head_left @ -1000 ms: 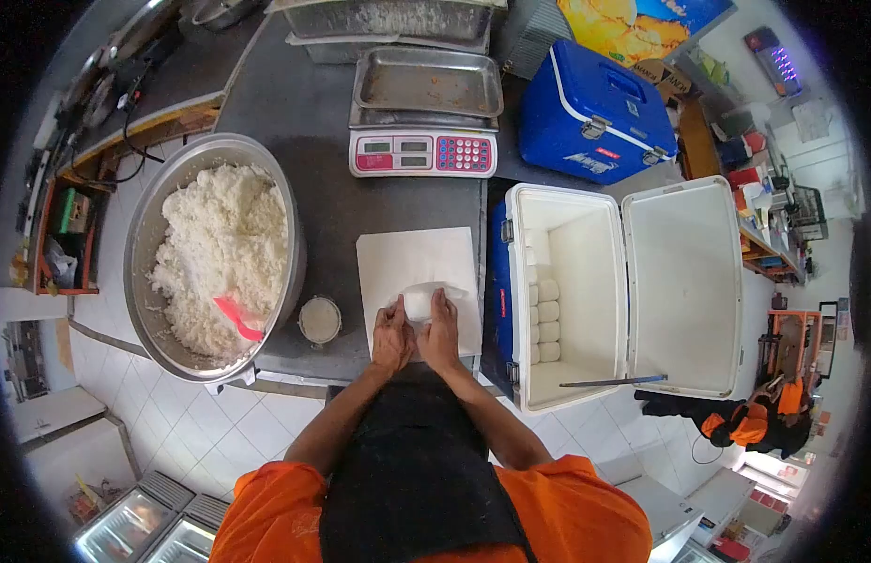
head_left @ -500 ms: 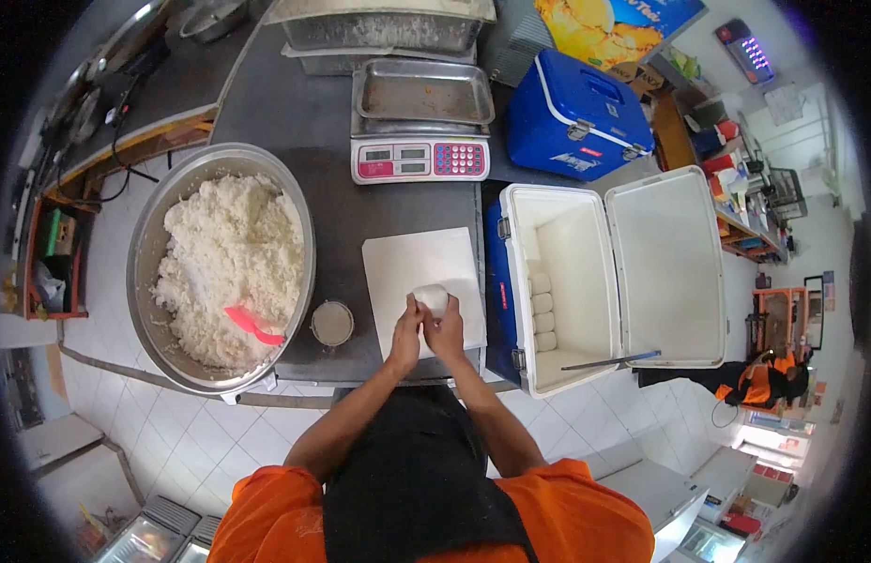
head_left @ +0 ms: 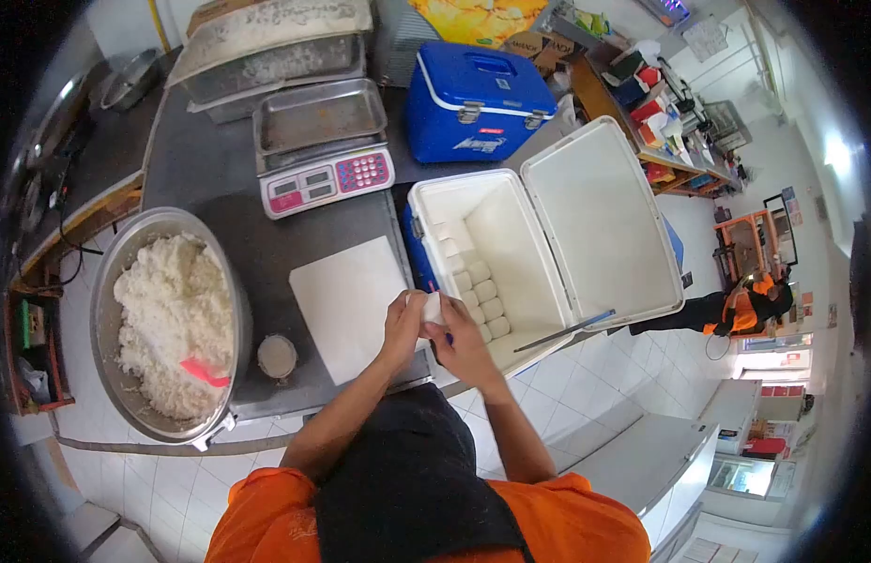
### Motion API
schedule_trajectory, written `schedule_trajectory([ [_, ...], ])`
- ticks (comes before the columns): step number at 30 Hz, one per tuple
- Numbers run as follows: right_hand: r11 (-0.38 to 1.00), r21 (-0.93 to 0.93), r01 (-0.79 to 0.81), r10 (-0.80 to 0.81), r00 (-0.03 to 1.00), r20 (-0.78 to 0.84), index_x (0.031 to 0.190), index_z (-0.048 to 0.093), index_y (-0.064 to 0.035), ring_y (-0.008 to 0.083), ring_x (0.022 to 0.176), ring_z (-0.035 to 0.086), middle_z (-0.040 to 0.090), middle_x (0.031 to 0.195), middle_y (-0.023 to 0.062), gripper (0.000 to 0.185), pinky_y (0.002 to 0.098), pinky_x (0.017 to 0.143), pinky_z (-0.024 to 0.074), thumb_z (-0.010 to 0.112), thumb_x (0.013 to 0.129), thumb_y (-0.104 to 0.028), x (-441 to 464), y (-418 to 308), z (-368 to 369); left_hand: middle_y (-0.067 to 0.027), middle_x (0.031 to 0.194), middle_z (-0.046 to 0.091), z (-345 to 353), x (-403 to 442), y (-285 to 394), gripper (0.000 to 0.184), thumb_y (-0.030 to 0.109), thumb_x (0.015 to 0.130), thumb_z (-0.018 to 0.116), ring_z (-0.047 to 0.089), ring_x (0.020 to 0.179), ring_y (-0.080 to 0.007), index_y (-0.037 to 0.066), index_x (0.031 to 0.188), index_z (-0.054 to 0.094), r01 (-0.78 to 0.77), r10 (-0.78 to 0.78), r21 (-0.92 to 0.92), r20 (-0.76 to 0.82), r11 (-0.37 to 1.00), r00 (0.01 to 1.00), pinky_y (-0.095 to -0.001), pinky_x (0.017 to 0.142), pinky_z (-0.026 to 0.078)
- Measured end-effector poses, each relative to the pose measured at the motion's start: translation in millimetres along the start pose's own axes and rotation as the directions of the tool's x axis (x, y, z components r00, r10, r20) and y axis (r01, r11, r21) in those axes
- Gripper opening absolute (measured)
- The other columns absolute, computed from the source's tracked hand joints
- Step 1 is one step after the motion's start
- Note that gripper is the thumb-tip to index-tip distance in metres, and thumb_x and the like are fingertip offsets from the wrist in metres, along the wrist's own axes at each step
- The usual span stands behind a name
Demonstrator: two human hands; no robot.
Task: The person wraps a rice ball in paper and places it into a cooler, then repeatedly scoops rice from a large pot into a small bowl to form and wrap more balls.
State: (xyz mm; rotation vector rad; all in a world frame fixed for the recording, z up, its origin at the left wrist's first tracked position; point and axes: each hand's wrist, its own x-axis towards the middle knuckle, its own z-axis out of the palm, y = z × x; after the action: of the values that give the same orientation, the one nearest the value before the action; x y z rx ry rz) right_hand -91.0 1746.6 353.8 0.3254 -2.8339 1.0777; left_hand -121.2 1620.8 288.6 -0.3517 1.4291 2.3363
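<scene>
Between both hands, close to the left rim of the open cooler, is a white paper-wrapped rice packet. My left hand grips its left side with curled fingers. My right hand closes on it from the right, fingers bent around the paper. Several similar white packets lie in rows inside the cooler, along its left side. Left of my hands, a stack of white paper sheets rests on the dark table.
A large metal basin of cooked rice holds a red scoop. Beside it stands a small cup. A scale carries a metal tray. Behind the cooler's raised lid, a person is farther right.
Both hands have carried the wrapped packet rightward from above the paper stack to the cooler's left edge. The camera view has turned right, showing more packets inside.
</scene>
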Motion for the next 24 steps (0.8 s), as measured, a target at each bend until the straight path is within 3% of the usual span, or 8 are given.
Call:
schedule_trajectory([
  [2, 0.981, 0.189, -0.033, 0.004, 0.988, 0.152, 0.130, 0.056, 0.0040, 0.0312, 0.106, 0.065, 0.060, 0.121, 0.0225, 0.043, 0.0352, 0.079, 0.0601, 0.065, 0.089, -0.003, 13.4, 40.2, -34.4, -0.0097, 0.097, 0.060, 21.9, 23.3, -18.8, 0.040, 0.035, 0.099, 0.052, 0.059, 0.088, -0.0166, -0.002, 0.108, 0.062, -0.070, 0.069, 0.049, 0.015, 0.996, 0.998, -0.0299, 0.076, 0.048],
  [4, 0.966, 0.238, -0.102, 0.060, 0.983, 0.176, 0.131, 0.055, 0.0018, 0.0329, 0.108, 0.064, 0.061, 0.122, 0.0219, 0.045, 0.0367, 0.082, 0.0588, 0.066, 0.088, -0.002, 30.7, 102.0, -54.0, -0.0136, 0.114, 0.057, 47.5, 47.4, -33.8, 0.042, 0.036, 0.098, 0.051, 0.051, 0.113, -0.0242, -0.004, 0.110, 0.062, -0.147, 0.150, 0.047, -0.047, 0.988, 0.988, -0.0339, 0.103, 0.036],
  [7, 0.986, 0.143, -0.091, 0.044, 0.951, 0.305, 0.132, 0.052, -0.0010, 0.0376, 0.111, 0.061, 0.062, 0.120, 0.0229, 0.048, 0.0415, 0.091, 0.0525, 0.066, 0.087, -0.002, 89.3, 188.7, -67.4, -0.0162, 0.136, 0.048, 66.9, 52.9, -18.7, 0.049, 0.031, 0.099, 0.050, 0.039, 0.133, -0.0287, -0.002, 0.135, 0.050, -0.084, 0.269, 0.519, -0.291, 0.850, 0.918, -0.0361, 0.114, 0.027],
  [9, 0.998, -0.048, 0.037, -0.012, 0.891, 0.453, 0.132, 0.048, -0.0030, 0.0401, 0.112, 0.059, 0.062, 0.120, 0.0238, 0.050, 0.0446, 0.096, 0.0479, 0.066, 0.085, -0.003, 135.1, 258.3, -48.4, -0.0164, 0.146, 0.040, 66.8, 35.2, -15.2, 0.054, 0.029, 0.100, 0.049, 0.032, 0.140, -0.0293, -0.002, 0.143, 0.042, -0.128, 0.226, 0.293, -0.331, 0.948, 0.916, -0.0377, 0.118, 0.022],
  [11, 0.993, -0.085, 0.084, -0.026, 0.845, 0.534, 0.132, 0.047, -0.0044, 0.0396, 0.113, 0.059, 0.061, 0.122, 0.0231, 0.051, 0.0444, 0.096, 0.0482, 0.065, 0.085, -0.001, 168.3, 339.0, -5.6, -0.0168, 0.148, 0.040, 43.6, 15.9, -38.3, 0.053, 0.030, 0.101, 0.047, 0.032, 0.140, -0.0280, -0.001, 0.144, 0.042, -0.095, 0.245, 0.410, -0.331, 0.907, 0.911, -0.0376, 0.118, 0.022],
  [16, 0.896, -0.376, 0.236, 0.219, 0.502, 0.837, 0.130, 0.054, -0.0067, 0.0383, 0.110, 0.062, 0.068, 0.112, 0.0189, 0.056, 0.0451, 0.092, 0.0508, 0.075, 0.078, -0.006, 207.0, 434.4, 88.4, -0.0140, 0.148, 0.042, 44.6, -55.5, -48.2, 0.051, 0.027, 0.101, 0.046, 0.034, 0.140, -0.0275, 0.001, 0.144, 0.043, 0.096, -0.046, 0.046, -0.623, 0.994, 0.781, -0.0430, 0.117, 0.024],
  [22, 0.915, -0.239, 0.326, 0.173, 0.218, 0.960, 0.116, 0.068, -0.0094, 0.0321, 0.107, 0.065, 0.071, 0.112, 0.0119, 0.041, 0.0443, 0.089, 0.0528, 0.078, 0.076, -0.015, 224.2, 464.5, 120.2, -0.0170, 0.147, 0.043, 36.3, -103.8, -76.5, 0.058, 0.035, 0.099, 0.050, 0.036, 0.140, -0.0308, 0.001, 0.145, 0.041, 0.152, -0.311, -0.274, -0.755, 0.950, 0.578, -0.0489, 0.114, 0.028],
  [24, 0.874, -0.305, 0.378, 0.205, 0.283, 0.937, 0.115, 0.069, -0.0069, 0.0327, 0.111, 0.064, 0.069, 0.115, 0.0153, 0.041, 0.0439, 0.092, 0.0522, 0.078, 0.076, -0.016, 219.4, 463.3, 122.5, -0.0170, 0.145, 0.044, 36.0, -111.5, -80.6, 0.058, 0.034, 0.099, 0.051, 0.038, 0.138, -0.0302, 0.001, 0.145, 0.041, 0.166, -0.318, -0.274, -0.755, 0.947, 0.573, -0.0484, 0.113, 0.030],
])
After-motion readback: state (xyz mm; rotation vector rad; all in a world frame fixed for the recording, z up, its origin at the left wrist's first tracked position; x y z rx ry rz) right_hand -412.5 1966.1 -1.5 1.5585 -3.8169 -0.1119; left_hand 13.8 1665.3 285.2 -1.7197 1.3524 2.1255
